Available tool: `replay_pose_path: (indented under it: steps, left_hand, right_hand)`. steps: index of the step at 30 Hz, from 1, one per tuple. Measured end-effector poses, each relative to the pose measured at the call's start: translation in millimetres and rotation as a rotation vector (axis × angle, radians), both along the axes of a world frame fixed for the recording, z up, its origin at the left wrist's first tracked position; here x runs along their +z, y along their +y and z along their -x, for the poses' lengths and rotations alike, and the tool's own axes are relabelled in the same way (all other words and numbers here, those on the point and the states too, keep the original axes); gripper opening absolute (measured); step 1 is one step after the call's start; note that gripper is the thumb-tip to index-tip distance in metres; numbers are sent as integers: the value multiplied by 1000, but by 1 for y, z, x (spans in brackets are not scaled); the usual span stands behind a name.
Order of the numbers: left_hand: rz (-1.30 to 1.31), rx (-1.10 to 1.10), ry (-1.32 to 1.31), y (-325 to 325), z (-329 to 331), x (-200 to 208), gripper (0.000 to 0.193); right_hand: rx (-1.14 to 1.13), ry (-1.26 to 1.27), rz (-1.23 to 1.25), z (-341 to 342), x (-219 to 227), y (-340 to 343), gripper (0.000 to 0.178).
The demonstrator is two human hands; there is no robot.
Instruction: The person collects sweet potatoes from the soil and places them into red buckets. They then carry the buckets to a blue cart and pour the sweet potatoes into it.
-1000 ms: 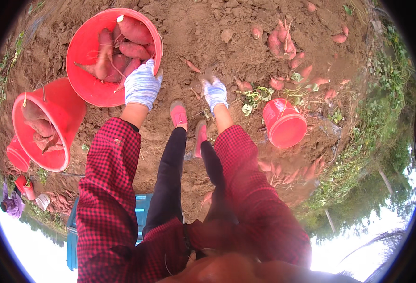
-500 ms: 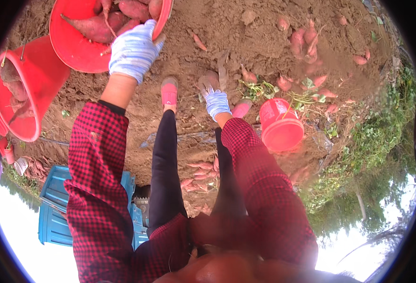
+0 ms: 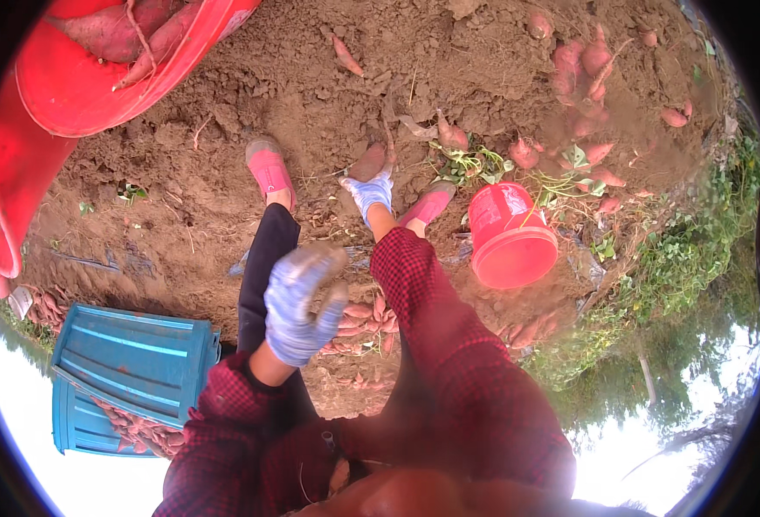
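Observation:
My left hand [image 3: 295, 314], in a blue-and-white knit glove, is raised over my left leg. Its thumb and fingers are curved apart, with nothing between them. Lower down, near my right shoe [image 3: 428, 203], my right hand [image 3: 369, 195] wears a similar glove and grips a soil-covered sweet potato [image 3: 369, 162] just above the ground. A thin root or stem sticks out past it. At the upper left, a wide red bucket [image 3: 87, 99] holds several large sweet potatoes [image 3: 121, 30].
Right of my right arm stands a red pail [image 3: 512, 254]. Loose sweet potatoes [image 3: 570, 69] lie on the brown soil [image 3: 311, 103], some with leafy stems. Another red bucket [image 3: 22, 164] leans at left, above blue crates [image 3: 134, 349]. Green vines [image 3: 699, 250] border the right side.
My left hand has let go of the red bucket's rim and come back toward me. The bucket now shows farther left. My right hand keeps hold of the sweet potato.

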State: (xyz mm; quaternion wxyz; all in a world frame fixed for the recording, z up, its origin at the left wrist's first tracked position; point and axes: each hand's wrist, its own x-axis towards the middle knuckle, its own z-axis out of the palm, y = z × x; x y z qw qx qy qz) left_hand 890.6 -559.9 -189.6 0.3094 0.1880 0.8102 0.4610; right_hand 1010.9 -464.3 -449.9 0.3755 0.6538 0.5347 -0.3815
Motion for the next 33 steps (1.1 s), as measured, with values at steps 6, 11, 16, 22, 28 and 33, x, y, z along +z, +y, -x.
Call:
replay_pose_path:
  steps: [6, 11, 16, 22, 28, 33]
  left_hand:
    - [679, -863, -774, -3, -78, -87, 33]
    - [519, -667, -467, 17, -59, -75, 41]
    - [497, -649, -511, 32, -43, -71, 38]
    - [457, -562, -425, 26, -43, -70, 38]
    - [424, -549, -464, 21, -36, -67, 38]
    - [456, -594, -500, 19, -42, -71, 40]
  right_hand:
    - [-976, 492, 205, -36, 44, 29, 106]
    - [-550, 935, 185, 9, 153, 87, 106]
    - [-161, 1535, -160, 158, 235, 131, 112]
    - [-42, 1788, 278, 283, 260, 101, 85]
    - [-268, 1097, -295, 260, 150, 107, 23]
    - [927, 421, -262, 208, 35, 61, 37]
